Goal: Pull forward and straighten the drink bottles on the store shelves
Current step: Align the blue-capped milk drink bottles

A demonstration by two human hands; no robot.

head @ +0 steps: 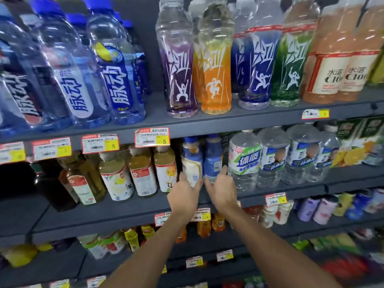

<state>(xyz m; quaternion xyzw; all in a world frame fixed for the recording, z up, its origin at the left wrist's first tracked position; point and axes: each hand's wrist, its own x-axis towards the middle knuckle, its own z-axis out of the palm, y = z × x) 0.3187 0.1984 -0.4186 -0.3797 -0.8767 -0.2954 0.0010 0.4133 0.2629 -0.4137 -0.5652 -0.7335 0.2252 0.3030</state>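
Head view, middle shelf: the white-label bottle (191,163) and blue-label bottle (213,157), both blue-capped, stood back from the shelf edge (124,213), between the tea bottles (143,173) and the clear electrolyte water (245,161). Advice for you: hold low on each body, draw both level with the edge, turn labels outward. Your left hand (184,194) lay straight-fingered against the white bottle's lower part, not clasping. Your right hand (221,190) spanned the blue bottle's base, thumb in front; whether it had closed could not be told. Both forearms reached up and forward, wrists near together.
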